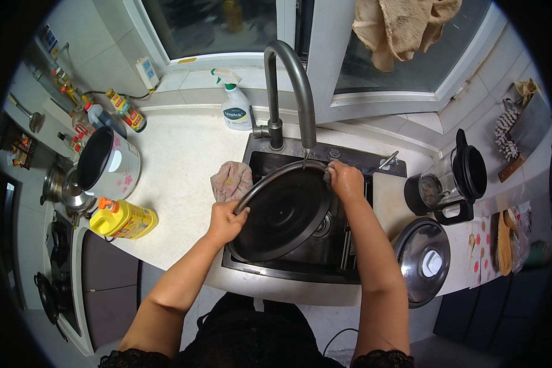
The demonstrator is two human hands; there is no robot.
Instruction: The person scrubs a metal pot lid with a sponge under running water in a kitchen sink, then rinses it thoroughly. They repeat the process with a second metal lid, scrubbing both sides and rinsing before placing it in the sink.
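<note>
Over the sink (294, 270) I hold a large round black pan (282, 211) with a shiny metal rim, tilted beneath the faucet (288, 80). My left hand (227, 222) is closed around its left edge, thumb on the inner face. At the upper right rim, my right hand (346, 183) is closed on a small grey scrubber (329, 176) pressed against the pan. The scrubber is mostly hidden by my fingers. Just under the spout, a little water seems to touch the rim. The pan covers much of the basin; a drain shows beside it.
A crumpled cloth (232, 180) and a spray bottle (235, 110) stand left of the sink. Farther left are a yellow pump jug (129, 219) and a white pot (121, 168). To the right stand a blender (438, 184) and a glass lid (422, 260) near the counter edge.
</note>
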